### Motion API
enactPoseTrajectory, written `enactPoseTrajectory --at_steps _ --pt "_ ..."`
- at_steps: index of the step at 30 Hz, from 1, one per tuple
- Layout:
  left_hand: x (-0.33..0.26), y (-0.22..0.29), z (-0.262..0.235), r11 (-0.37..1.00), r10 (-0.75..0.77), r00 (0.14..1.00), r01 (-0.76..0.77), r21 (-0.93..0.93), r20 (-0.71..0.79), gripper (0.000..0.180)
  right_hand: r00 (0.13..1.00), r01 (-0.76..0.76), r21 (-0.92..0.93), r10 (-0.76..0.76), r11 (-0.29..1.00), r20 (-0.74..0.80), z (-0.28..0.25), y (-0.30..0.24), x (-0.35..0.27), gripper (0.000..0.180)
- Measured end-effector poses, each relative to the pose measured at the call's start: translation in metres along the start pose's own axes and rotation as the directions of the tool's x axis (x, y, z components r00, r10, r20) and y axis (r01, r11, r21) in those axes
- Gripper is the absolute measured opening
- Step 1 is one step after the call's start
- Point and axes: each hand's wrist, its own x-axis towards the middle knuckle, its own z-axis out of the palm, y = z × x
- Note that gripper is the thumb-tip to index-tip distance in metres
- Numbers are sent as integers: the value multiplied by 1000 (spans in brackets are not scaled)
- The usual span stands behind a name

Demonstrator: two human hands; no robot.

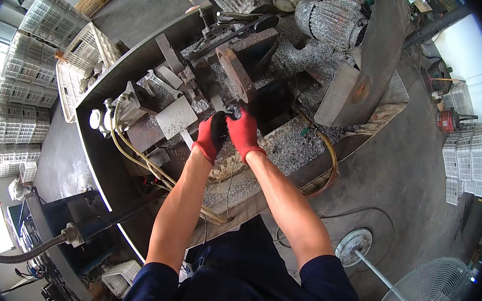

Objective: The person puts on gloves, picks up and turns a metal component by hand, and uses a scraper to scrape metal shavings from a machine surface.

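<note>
A big metal machine table (107,155) is seen, covered with shiny metal chips (293,147). Two grey electric motors (329,19) are set at its far edge. A round rusty metal disc (234,71) is fixed near the middle of the table. Yellow hoses (135,160) are laid along the near left side. White plastic crates (51,16) are stacked on the floor to the left, and a standing fan (427,299) is seen at the lower right. The left hand (210,136) and the right hand (244,130), both in red gloves, are pressed together just below the disc. Both are wrapped tightly around a small dark metal part (234,113).
</note>
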Motion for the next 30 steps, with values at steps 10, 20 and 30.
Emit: enactPoseTrajectory --at_steps 10,20,30 --pt "19 4 46 999 18 999 -19 -30 -51 16 899 422 -438 -429 794 88 -153 40 -129 50" --pt "21 24 58 1000 2 1000 -2 17 12 20 931 326 -546 -364 772 41 -142 68 -129 44" --pt "-2 25 55 961 -88 994 67 -267 -66 3 938 286 -569 -345 771 4 -137 73 -133 47"
